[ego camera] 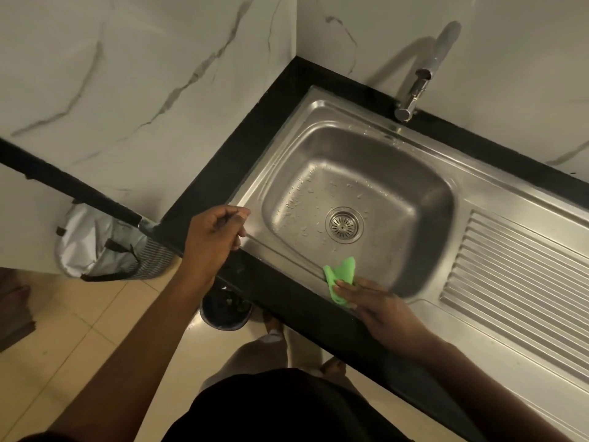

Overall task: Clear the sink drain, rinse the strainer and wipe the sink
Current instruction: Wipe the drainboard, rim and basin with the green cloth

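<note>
The right hand (379, 306) pinched the green cloth (341, 277) at the sink's (287, 173) lower rim. The wet basin lay up-frame, toward the strainer (344, 224). The left hand (213, 234), loosely curled and empty, rested lower left.

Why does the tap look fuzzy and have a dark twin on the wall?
In the head view, the tap sits far off near the picture's edge, so it looks soft; its dark twin is its shadow on the marble wall; the sink gleams with bright glare.
</note>
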The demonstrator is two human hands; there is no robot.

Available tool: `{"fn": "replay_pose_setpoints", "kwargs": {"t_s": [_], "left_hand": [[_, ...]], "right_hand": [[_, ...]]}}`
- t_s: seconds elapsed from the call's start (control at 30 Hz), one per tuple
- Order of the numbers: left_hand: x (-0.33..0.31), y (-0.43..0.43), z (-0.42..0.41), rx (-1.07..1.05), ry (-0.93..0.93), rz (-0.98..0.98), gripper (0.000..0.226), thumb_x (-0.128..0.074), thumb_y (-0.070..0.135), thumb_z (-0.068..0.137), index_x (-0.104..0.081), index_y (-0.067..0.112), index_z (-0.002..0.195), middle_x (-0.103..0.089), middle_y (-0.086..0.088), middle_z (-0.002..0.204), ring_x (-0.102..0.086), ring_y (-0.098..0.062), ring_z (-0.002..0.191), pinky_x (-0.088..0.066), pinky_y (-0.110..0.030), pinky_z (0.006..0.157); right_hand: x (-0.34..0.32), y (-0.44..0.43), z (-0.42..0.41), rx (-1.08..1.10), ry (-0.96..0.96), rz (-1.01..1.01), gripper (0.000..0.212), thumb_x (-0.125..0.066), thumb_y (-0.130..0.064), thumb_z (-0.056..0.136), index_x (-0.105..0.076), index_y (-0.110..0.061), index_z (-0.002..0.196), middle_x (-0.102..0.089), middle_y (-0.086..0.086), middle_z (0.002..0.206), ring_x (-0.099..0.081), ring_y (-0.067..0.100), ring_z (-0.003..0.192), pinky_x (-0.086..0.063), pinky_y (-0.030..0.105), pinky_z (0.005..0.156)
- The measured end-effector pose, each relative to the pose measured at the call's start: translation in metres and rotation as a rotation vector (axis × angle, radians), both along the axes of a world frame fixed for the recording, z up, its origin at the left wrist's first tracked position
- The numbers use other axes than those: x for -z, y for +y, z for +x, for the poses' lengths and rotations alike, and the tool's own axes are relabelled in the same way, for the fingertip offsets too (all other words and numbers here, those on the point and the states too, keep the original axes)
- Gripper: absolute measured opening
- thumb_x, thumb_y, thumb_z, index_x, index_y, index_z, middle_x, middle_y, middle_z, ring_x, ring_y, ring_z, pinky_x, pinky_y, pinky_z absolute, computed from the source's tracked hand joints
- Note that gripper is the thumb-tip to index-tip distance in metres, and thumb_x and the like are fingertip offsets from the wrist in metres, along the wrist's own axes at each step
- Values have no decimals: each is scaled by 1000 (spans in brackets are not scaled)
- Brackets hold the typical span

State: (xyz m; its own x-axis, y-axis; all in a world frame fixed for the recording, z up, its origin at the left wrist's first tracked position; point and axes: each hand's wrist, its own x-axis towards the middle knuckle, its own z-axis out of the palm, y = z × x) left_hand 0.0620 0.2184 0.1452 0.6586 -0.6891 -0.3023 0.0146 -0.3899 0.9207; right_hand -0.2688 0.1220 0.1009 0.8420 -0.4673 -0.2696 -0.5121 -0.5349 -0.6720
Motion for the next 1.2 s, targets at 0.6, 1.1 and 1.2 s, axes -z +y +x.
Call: {"fn": "replay_pose_setpoints", "kwargs": {"t_s": [0.6,1.1,1.2], "left_hand": [[21,-15,65,64,-72,28,14,-69,19,100,-80,19,108,-74,-5,80,-65,-7,66,-56,-18,63],[28,-51,89,122,6,-13,15,-68,20,101,-78,18,111,-72,-1,75,-62,-10,65,-56,-19,64],[27,-57,91,103,12,-1,15,-67,17,101,-78,15,112,-71,-4,74,-61,-9,64,-55,-20,63]], "right_hand": [[3,1,240,-91,21,-46,64,-59,-5,95,-50,-30,153,-49,10,155,-47,32,139,-43,41,113],[23,-6,147,-99,-94,-282,40,-67,-27,96,-68,-36,135,-66,-17,138,-58,24,121,-51,41,90],[25,-5,201,-115,-150,-175,34,-63,-15,99,-71,-23,131,-72,-3,133,-59,30,115,-51,42,95]]}}
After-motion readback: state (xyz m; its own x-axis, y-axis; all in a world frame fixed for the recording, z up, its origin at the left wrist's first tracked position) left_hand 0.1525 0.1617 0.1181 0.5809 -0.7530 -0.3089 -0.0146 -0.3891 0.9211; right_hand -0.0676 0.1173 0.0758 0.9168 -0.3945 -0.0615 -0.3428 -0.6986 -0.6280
